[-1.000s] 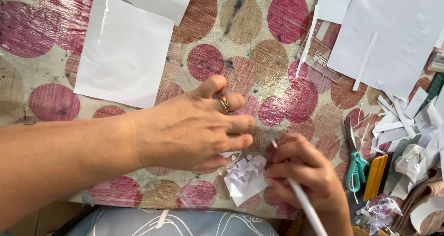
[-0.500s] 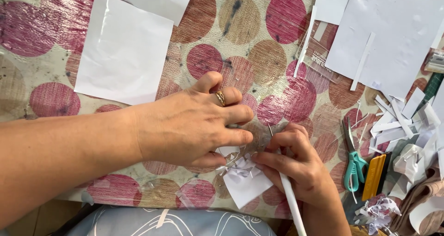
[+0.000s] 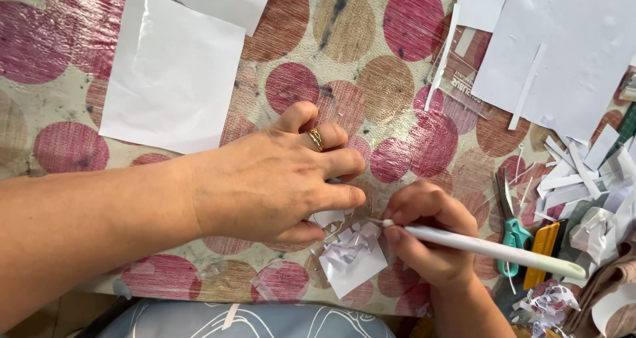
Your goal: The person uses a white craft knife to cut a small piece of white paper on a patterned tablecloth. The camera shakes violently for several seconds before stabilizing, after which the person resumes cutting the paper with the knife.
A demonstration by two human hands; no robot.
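Note:
My left hand [image 3: 278, 179], with a gold ring on one finger, lies flat and presses down on a small white paper piece [image 3: 351, 262] with curled cut-outs near the table's front edge. My right hand [image 3: 430, 235] grips a white pen-shaped craft knife [image 3: 490, 248], its tip touching the paper just under my left fingertips. The upper part of the paper is hidden under my left hand.
A white sheet [image 3: 175, 73] lies at the upper left, larger white sheets [image 3: 570, 47] at the upper right. A clear ruler [image 3: 464, 66], teal-handled scissors [image 3: 511, 235], an orange tool [image 3: 540, 252] and several paper strips and scraps [image 3: 576, 179] crowd the right side of the spotted tablecloth [image 3: 397, 13].
The knife in my right hand has swung from pointing down towards me to lying out to the right. My left hand shifted slightly, still pressing the paper.

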